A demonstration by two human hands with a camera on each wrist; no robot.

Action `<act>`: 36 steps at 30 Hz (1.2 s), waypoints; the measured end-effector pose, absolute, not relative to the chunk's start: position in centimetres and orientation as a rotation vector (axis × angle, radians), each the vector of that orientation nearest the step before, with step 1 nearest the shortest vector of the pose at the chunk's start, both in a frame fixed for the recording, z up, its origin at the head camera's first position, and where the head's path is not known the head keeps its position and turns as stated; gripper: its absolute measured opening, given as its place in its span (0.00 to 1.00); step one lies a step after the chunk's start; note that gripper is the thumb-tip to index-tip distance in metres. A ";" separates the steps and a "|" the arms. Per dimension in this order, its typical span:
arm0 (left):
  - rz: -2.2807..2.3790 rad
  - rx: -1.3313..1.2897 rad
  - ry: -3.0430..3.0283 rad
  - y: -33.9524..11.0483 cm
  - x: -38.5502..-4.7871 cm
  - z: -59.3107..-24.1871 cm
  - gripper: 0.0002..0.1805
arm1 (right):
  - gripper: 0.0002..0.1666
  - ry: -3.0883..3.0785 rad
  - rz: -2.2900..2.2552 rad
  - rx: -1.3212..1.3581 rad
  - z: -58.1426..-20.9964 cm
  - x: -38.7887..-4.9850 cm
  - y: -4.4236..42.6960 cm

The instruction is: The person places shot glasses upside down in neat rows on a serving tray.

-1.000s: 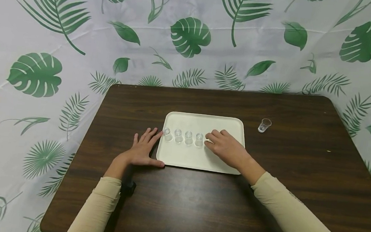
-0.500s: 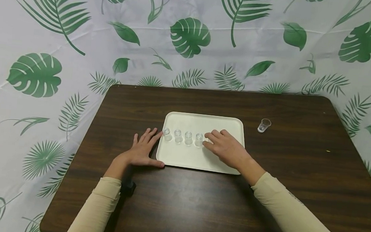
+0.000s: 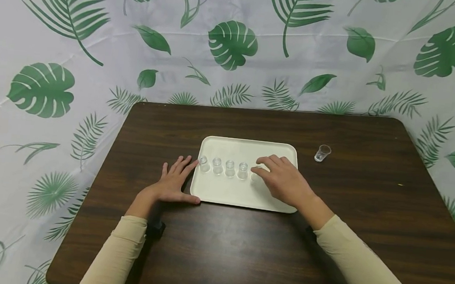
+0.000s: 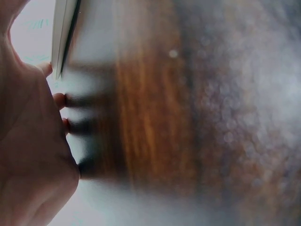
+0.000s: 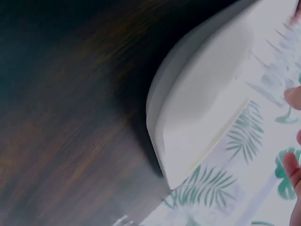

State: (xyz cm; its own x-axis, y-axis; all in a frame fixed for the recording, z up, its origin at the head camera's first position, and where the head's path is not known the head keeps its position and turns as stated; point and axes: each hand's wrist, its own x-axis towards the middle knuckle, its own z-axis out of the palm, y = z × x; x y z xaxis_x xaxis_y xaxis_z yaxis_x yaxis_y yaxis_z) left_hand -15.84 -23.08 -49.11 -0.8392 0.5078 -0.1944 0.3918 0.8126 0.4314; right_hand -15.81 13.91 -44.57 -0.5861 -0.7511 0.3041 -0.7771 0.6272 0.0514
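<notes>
A cream tray (image 3: 223, 192) carries a row of small clear shot glasses (image 3: 230, 169), which look turned mouth down. My left hand (image 3: 168, 186) lies flat with spread fingers at the tray's left edge, its index finger and thumb touching the rim. Over the row's right end is my right hand (image 3: 283, 178), fingers loosely bent and apart, with no glass lifted. Partly hidden beneath its fingertips stands another shot glass (image 3: 254, 177). In the right wrist view the tray (image 5: 211, 94) fills the middle, the glasses (image 5: 275, 70) are blurred, and separated fingertips (image 5: 290, 165) show at the right edge.
One more clear shot glass (image 3: 322, 153) stands upright on the dark wooden table (image 3: 218, 249), right of the tray. Behind the table hangs a white cloth (image 3: 239, 7) printed with green leaves. In the left wrist view the table surface (image 4: 150, 117) is blurred.
My right hand has drawn slightly right and up from the row's right end, its fingers loosening and leaving a glass standing there. The left hand has stayed in place.
</notes>
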 end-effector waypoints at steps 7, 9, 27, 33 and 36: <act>0.545 0.680 2.690 -23.1 -15.9 -49.1 0.66 | 0.24 -2.475 0.410 1.080 -43.7 -16.1 15.9; 0.545 0.677 2.687 -23.1 -15.9 -49.1 0.66 | 0.24 -2.446 0.431 1.036 -43.4 -16.4 16.7; 0.567 0.679 2.677 -23.2 -15.8 -48.9 0.66 | 0.33 -2.609 0.740 0.105 -45.0 -18.2 22.9; 0.573 0.680 2.674 -23.2 -15.7 -48.8 0.65 | 0.38 -2.730 0.864 -0.228 -45.2 -18.4 23.8; 0.564 0.679 2.679 -23.2 -15.7 -48.7 0.65 | 0.40 -2.753 0.939 -0.288 -45.5 -18.6 24.3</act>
